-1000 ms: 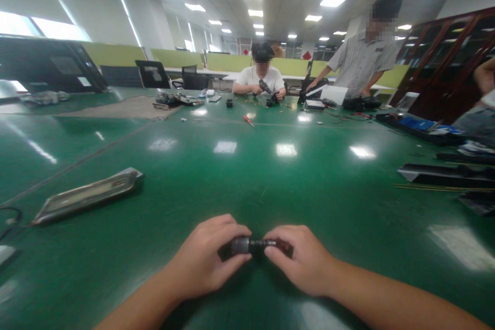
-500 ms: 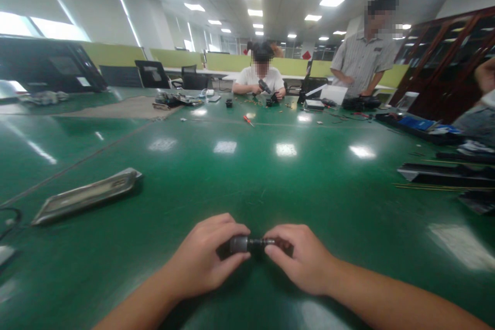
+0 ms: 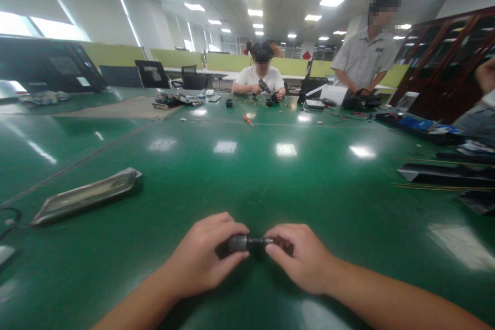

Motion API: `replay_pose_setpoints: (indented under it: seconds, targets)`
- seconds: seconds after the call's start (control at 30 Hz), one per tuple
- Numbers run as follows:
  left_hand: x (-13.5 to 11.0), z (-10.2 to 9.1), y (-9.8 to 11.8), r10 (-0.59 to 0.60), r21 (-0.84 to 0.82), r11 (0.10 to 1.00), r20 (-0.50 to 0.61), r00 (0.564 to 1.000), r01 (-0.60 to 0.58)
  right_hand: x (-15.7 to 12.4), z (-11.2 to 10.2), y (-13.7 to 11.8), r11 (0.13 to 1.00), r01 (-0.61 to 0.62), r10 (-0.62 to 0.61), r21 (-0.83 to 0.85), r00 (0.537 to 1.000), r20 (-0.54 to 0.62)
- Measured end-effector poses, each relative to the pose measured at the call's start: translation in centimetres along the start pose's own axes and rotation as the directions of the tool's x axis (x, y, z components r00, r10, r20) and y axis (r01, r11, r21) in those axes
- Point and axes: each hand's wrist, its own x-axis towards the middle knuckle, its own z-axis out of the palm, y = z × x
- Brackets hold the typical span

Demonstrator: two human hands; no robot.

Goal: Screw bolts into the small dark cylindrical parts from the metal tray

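Observation:
My left hand point(image 3: 211, 250) is closed around a dark grey cylindrical part point(image 3: 238, 243), thumb below it and fingers above. From its right end a thin black shaft point(image 3: 255, 241) with a metallic tip runs across to my right hand point(image 3: 301, 255). There the thumb and fingertips of my right hand are pinched at the tip of the shaft. The part lies level between both hands, low over the green table point(image 3: 247, 185). Its left end is hidden within my left hand.
A long metal tray point(image 3: 87, 197) lies to the left. Black profiles point(image 3: 444, 174) and thin rods are at the right. A red screwdriver point(image 3: 248, 120) lies farther off. Across the table a seated person point(image 3: 259, 80) holds a power drill; another person point(image 3: 363, 59) stands by a black bag point(image 3: 362, 99).
My hands and the dark part have barely moved; slightly more shaft shows between them. The standing person has shifted a little right, with both hands now at the black bag.

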Motion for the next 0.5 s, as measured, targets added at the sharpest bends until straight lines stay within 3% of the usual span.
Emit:
replay_pose_setpoints:
  seconds: [0.5]
  targets:
    - [-0.12, -0.24, 0.01, -0.015, -0.008, 1.000, -0.001, 1.000, 0.015, 0.06, 0.15, 0.31, 1.000, -0.003, 0.003, 0.014, 1.000, -0.008]
